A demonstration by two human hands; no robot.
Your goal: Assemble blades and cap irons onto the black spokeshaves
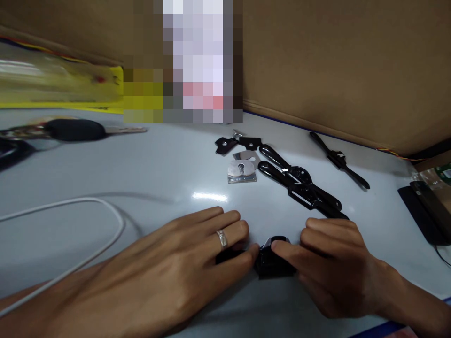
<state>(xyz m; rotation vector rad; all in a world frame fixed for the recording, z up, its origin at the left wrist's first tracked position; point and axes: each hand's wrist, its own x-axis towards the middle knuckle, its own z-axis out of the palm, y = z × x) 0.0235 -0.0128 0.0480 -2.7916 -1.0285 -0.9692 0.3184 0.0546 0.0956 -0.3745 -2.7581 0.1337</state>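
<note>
Nearest the camera, the person's left hand (197, 249) reaches in from the lower left, its fingers bent narrow over one dark end of a glossy black metal tool (276, 267), the thumb tip meeting its raised middle. Beneath everything spreads a pale grey, shiny worktop (169, 162), backed by a tall brown cardboard panel (345, 56). At the far left lies a clear plastic package with yellow edging (52, 84). From the lower right comes the right hand (338, 267), its fingers curled at the tool's other end, the index finger laid on the middle part; that end is hidden by the hand. Thus the tool sits between both hands, low over the near part of the worktop.

A thin white cable (84, 200) loops at the left, passing by the left forearm. Toward the right edge rests a flat black rectangular device (431, 206). Beyond the hands, two glossy black two-handled metal bodies (303, 192) lie side by side, slanting, with a similar black tool (338, 159) well apart to their right. A black-headed metal key (75, 129) lies far left. Next to the bodies' left ends are two silver slotted blades (242, 173), overlapping, then two small black metal plates (224, 146). Smallest are a silver ring (221, 239) on the left hand and a small silver metal screw (237, 134) behind the plates.
</note>
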